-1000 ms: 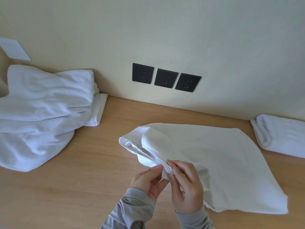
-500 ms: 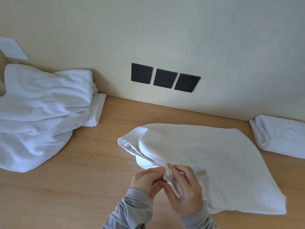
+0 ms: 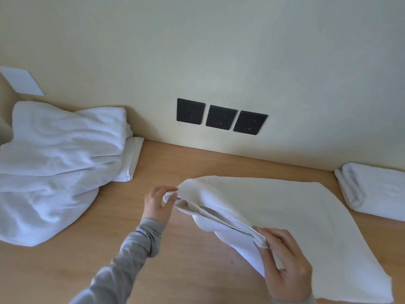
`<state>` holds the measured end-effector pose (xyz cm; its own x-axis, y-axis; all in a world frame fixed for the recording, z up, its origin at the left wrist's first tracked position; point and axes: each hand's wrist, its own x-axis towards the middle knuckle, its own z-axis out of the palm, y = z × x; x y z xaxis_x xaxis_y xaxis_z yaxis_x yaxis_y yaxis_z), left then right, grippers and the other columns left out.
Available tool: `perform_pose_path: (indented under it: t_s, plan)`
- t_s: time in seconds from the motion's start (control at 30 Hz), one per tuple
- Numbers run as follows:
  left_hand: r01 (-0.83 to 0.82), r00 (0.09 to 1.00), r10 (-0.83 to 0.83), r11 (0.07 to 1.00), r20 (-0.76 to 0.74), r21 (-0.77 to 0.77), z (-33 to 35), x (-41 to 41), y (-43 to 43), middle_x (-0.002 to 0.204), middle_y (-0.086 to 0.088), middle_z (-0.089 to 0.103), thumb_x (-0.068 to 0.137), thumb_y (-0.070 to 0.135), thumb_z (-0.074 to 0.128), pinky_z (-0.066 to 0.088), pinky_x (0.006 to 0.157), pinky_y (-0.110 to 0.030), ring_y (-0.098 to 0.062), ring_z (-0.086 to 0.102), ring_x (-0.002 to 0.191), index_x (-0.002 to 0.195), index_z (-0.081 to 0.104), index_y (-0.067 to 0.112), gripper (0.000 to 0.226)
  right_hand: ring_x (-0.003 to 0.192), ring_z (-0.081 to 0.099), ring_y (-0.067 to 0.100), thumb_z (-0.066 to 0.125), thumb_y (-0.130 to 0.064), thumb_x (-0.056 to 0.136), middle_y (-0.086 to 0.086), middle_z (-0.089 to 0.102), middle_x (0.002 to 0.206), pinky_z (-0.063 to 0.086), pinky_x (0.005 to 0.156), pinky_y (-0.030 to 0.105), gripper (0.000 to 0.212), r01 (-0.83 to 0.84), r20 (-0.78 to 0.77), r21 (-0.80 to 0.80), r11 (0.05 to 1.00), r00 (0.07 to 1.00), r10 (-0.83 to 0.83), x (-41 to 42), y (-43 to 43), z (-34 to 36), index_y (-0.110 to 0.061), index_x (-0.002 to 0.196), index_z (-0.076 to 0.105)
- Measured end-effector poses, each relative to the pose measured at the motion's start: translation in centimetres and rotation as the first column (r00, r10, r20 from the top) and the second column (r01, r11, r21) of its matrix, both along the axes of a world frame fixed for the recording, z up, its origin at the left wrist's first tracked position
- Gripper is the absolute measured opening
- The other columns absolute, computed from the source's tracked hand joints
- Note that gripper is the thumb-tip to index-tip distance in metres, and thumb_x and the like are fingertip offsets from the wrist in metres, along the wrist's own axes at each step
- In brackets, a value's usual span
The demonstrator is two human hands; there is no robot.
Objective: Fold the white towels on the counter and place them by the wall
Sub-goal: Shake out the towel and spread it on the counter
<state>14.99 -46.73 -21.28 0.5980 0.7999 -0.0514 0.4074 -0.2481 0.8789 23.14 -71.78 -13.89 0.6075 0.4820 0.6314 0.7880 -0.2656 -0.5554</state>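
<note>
While towel [image 3: 285,211] lies spread on counter [image 3: 197,163], left grip [image 3: 157,205] pinches left end, right grip [image 3: 285,264] pinches near edge.

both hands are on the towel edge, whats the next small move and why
Probably pull the hands apart to tauten that edge. The left hand pinches one corner of the white cloth towel, the right hand pinches the doubled edge further along, and the edge looks slack between them.
</note>
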Motion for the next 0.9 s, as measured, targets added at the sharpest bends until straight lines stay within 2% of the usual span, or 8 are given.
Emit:
perform_pose_path:
  t_s: [0.17,0.3,0.4,0.53,0.63,0.73,0.8,0.9]
  plan:
    - [0.244,0.925,-0.268,0.962,-0.270,-0.120,-3.3,1.0,4.2,0.123,-0.002,0.052,0.094,0.018,0.049,0.023,0.103,-0.030,-0.024,0.040,0.120,0.085,0.073,0.023,0.026,0.081,0.062,0.004,0.057,-0.014,0.082,-0.001,0.066,0.085,0.047,0.066,0.016,0.017,0.083,-0.057,0.013,0.996,0.995,-0.083,0.1,-0.7,0.9,-0.011,0.085,0.074]
    - [0.237,0.971,-0.239,0.941,0.021,-0.242,-2.9,0.0,4.0,0.115,0.010,0.059,0.090,0.030,0.058,0.034,0.093,-0.027,-0.014,0.055,0.111,0.062,0.072,0.033,0.032,0.080,0.062,0.007,0.063,-0.008,0.077,-0.005,0.066,0.084,0.050,0.063,0.029,0.017,0.171,-0.159,0.072,0.983,0.974,-0.158,0.9,-0.8,1.6,-0.019,0.087,0.070]
    - [0.414,0.905,-0.426,0.887,-0.017,-0.203,-3.6,-0.4,2.6,0.123,0.017,0.055,0.085,0.040,0.057,0.034,0.095,-0.023,-0.001,0.050,0.113,0.067,0.073,0.043,0.024,0.078,0.062,0.007,0.063,-0.008,0.075,-0.011,0.062,0.085,0.049,0.064,0.025,0.019,0.193,-0.181,0.057,0.980,0.967,-0.180,1.4,-0.7,2.1,-0.019,0.089,0.070]
    - [0.568,0.782,-0.555,0.822,-0.282,-0.043,-6.1,-0.2,1.1,0.143,0.014,0.033,0.094,0.027,0.052,0.022,0.108,-0.024,-0.009,0.029,0.134,0.102,0.069,0.037,0.020,0.078,0.061,0.005,0.063,-0.008,0.075,-0.008,0.063,0.083,0.049,0.063,0.026,0.016,0.210,-0.172,0.020,0.978,0.964,-0.203,1.6,-0.6,2.2,-0.012,0.086,0.073]
    - [0.538,0.821,-0.506,0.841,-0.264,0.060,-6.1,-0.1,1.4,0.142,0.011,0.039,0.096,0.021,0.050,0.026,0.107,-0.022,-0.012,0.038,0.131,0.123,0.060,0.025,0.029,0.078,0.061,0.005,0.063,-0.006,0.075,-0.002,0.065,0.082,0.049,0.062,0.025,0.015,0.204,-0.142,-0.001,0.979,0.969,-0.202,1.7,-0.9,2.1,-0.008,0.085,0.073]
    - [0.495,0.865,-0.469,0.856,-0.179,0.148,-4.1,-0.3,3.3,0.128,0.007,0.054,0.093,0.017,0.055,0.027,0.097,-0.004,-0.016,0.053,0.119,0.113,0.068,0.018,0.024,0.080,0.060,0.001,0.061,-0.019,0.081,-0.012,0.063,0.087,0.046,0.067,0.010,0.012,0.228,-0.161,0.031,0.973,0.962,-0.221,2.8,-1.4,2.7,-0.014,0.086,0.071]
    - [0.513,0.858,-0.478,0.810,-0.189,0.284,-1.4,0.0,5.1,0.121,-0.002,0.062,0.094,0.037,0.050,0.033,0.098,-0.011,-0.019,0.058,0.115,0.104,0.073,0.014,0.034,0.083,0.059,-0.003,0.057,-0.022,0.083,-0.017,0.062,0.093,0.041,0.071,0.003,0.012,0.238,-0.154,0.048,0.970,0.961,-0.228,4.1,-1.8,3.3,-0.017,0.089,0.067]
    - [0.480,0.846,-0.515,0.627,-0.136,0.614,2.9,2.0,7.2,0.086,-0.011,0.072,0.092,0.059,0.036,0.044,0.078,-0.026,-0.023,0.070,0.080,0.079,0.075,0.004,0.069,0.085,0.059,-0.001,0.063,-0.010,0.086,-0.019,0.064,0.092,0.042,0.074,0.006,0.024,0.249,-0.221,0.115,0.962,0.950,-0.220,6.7,-2.3,4.1,-0.034,0.088,0.066]
